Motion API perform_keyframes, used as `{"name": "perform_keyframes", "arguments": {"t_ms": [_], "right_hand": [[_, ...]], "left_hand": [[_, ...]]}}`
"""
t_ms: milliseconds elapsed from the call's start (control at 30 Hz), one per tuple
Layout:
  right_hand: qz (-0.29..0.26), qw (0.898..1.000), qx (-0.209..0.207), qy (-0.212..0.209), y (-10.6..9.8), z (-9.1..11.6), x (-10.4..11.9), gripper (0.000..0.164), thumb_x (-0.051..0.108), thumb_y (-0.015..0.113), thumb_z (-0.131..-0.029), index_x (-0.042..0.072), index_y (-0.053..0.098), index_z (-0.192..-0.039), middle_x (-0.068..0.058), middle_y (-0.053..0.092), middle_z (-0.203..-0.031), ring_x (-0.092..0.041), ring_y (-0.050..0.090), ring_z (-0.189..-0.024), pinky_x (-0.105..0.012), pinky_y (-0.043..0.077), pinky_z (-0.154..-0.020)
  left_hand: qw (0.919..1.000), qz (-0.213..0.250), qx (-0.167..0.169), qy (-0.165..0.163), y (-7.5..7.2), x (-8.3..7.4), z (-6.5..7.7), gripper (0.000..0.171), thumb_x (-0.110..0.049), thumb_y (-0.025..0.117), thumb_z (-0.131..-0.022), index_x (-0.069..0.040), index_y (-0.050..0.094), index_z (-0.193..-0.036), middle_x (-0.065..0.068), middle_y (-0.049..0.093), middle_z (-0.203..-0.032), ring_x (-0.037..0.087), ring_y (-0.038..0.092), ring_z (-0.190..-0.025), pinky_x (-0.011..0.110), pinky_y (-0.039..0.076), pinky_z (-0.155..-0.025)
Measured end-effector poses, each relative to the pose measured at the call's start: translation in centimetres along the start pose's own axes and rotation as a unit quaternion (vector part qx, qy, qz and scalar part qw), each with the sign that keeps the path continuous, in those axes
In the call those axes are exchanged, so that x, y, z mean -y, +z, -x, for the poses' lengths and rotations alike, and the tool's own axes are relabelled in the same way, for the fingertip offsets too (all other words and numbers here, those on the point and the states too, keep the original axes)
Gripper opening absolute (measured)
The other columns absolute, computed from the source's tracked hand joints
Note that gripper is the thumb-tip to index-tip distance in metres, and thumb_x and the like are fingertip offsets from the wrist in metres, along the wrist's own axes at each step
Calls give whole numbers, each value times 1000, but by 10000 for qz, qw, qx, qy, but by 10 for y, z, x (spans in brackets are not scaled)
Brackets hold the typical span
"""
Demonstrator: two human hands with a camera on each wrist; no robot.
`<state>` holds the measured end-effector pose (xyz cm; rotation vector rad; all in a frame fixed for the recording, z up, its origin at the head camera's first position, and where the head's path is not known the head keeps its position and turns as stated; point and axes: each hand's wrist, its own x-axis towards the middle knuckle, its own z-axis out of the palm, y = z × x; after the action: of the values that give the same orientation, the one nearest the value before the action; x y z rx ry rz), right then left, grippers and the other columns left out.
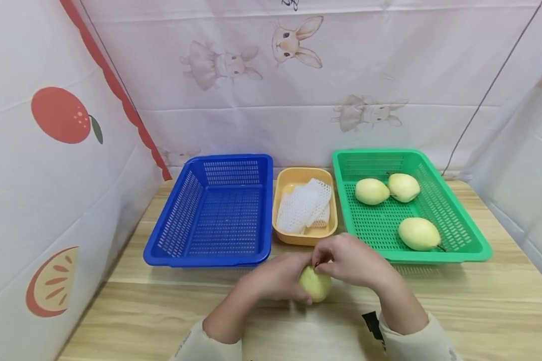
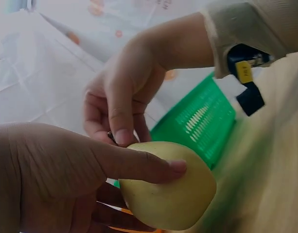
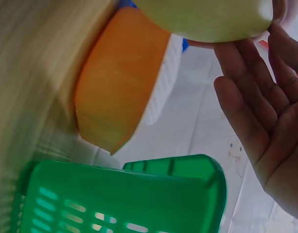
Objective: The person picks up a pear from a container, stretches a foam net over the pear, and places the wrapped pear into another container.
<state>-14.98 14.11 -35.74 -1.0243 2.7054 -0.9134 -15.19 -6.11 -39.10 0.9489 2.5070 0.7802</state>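
A pale yellow-green pear (image 1: 316, 286) is held over the near middle of the table by my left hand (image 1: 281, 277). In the left wrist view, the left thumb (image 2: 153, 167) lies across the side of the pear (image 2: 187, 201) and the fingers pass beneath it. My right hand (image 1: 353, 260) is at the top of the pear, its thumb and forefinger pinching the short dark stem (image 2: 111, 137). The right wrist view shows the other right fingers (image 3: 246, 92) extended under the pear's edge (image 3: 212, 24).
Behind the hands stand a blue basket (image 1: 208, 261) on the left, a small yellow bin (image 1: 304, 240) with white foam nets (image 1: 303, 203), and a green basket (image 1: 471, 235) on the right with 3 pears (image 1: 418, 233). A printed cloth (image 1: 293, 90) hangs behind the table.
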Motion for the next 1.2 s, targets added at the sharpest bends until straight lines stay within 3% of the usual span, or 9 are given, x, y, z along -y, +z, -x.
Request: {"name": "perform_keyframes", "arguments": {"t_ms": [200,333,567,733,833,1033,1200], "right_hand": [[-41,9997,230,50,7,-5,-4,8,14,76,-82,21,72,-80,17,65,-75,2,57,-68,-21,50,-63],[-477,9987,187,78,7,-12,-3,2,20,72,-88,22,73,-89,16,68,-83,-2,62,-77,-23,54,-71],[-1049,9888,-766,736,19,-41,-3,28,35,56,-100,17,68,-119,0,65,-123,-23,63,-104,-42,53,-90],[-805,9888,-852,921,33,-56,-10,44,38,44,-105,10,58,-134,-14,47,-149,-38,47,-134,-55,38,-110],[-588,9903,-814,960,36,-58,-12,47,41,42,-105,10,57,-136,-14,46,-150,-36,42,-139,-56,33,-113],[-766,9897,-664,1006,35,-51,-14,49,44,43,-104,9,57,-136,-11,58,-139,-35,53,-129,-54,41,-107],[-874,9870,-1001,906,18,-44,-9,44,40,49,-103,12,57,-135,-8,56,-141,-32,54,-128,-55,45,-104]], "left_hand": [[9997,238,71,-17,9,7,1,52,-34,86,-74,-27,57,-116,-17,59,-91,-1,56,-77,18,48,-69],[9999,127,88,-15,9,11,6,54,-41,82,-78,-25,56,-123,-15,60,-94,0,55,-79,19,47,-70],[9977,-652,112,146,1,12,13,64,-40,85,-72,-20,60,-127,-13,64,-108,0,56,-90,20,48,-79],[9965,-737,274,281,-3,11,14,57,-35,87,-70,-21,61,-119,-15,62,-98,-1,55,-83,18,47,-76],[9962,-767,337,239,-2,10,14,56,-33,89,-68,-22,60,-115,-15,61,-96,-1,55,-83,18,47,-75],[9969,-686,382,50,3,8,17,58,-33,91,-66,-24,60,-114,-15,61,-95,0,55,-83,20,47,-75],[9961,-811,325,76,-2,8,11,64,-37,89,-68,-20,59,-122,-12,62,-100,2,56,-86,20,48,-76]]}}
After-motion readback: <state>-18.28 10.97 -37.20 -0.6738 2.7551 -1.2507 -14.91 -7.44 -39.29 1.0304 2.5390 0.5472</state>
